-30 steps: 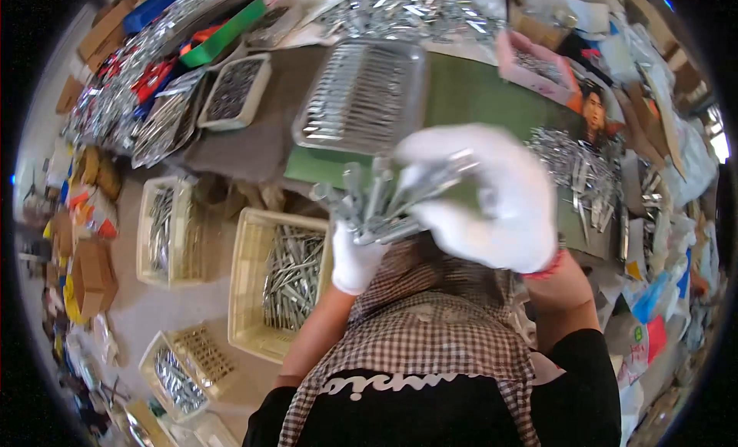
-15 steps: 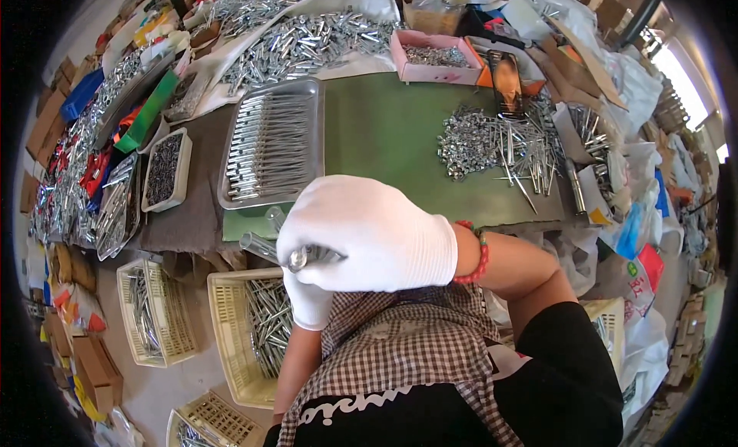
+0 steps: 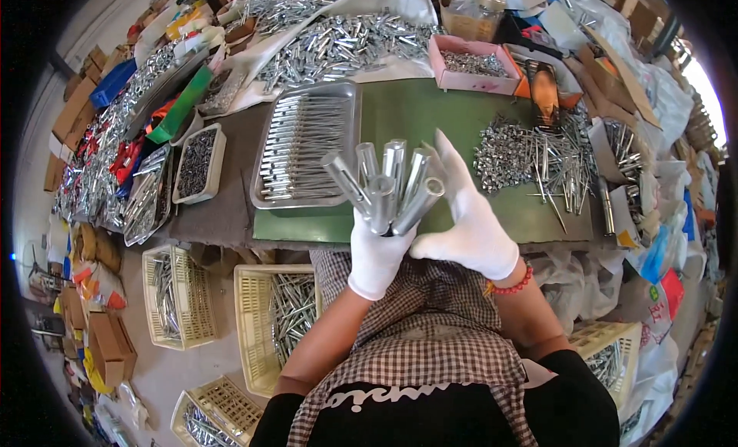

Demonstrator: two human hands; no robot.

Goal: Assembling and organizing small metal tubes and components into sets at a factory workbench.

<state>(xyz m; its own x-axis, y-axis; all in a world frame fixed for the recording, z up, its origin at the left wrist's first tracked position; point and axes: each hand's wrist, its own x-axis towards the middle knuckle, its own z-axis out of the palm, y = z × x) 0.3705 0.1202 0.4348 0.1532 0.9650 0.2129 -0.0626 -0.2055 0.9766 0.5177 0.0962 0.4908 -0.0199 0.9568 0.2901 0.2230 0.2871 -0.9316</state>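
Observation:
A fanned bundle of several shiny metal tubes (image 3: 382,195) stands in my white-gloved left hand (image 3: 375,255), which is closed around their lower ends. The open tube ends point up and away from me, over the near edge of the table. Just right of the bundle is my right hand (image 3: 473,230), also gloved. Its fingers are stretched out and its thumb is spread toward the left hand, with nothing seen in its grasp. Beyond the tubes lies a metal tray (image 3: 356,116) with rows of assembled metal rods and sleeves.
On the green mat (image 3: 407,101), a pile of small nuts (image 3: 500,151) and loose pins (image 3: 565,170) lies at right. A pink box (image 3: 477,84) and heaped metal parts (image 3: 346,47) stand behind. A tub of dark screws (image 3: 198,164) sits left; crates (image 3: 244,332) of tubes stand below.
My right hand, earlier closed around a tube over the left hand, has opened and moved right. The tubes in my left hand now show fully, raised upright. The view has shifted slightly.

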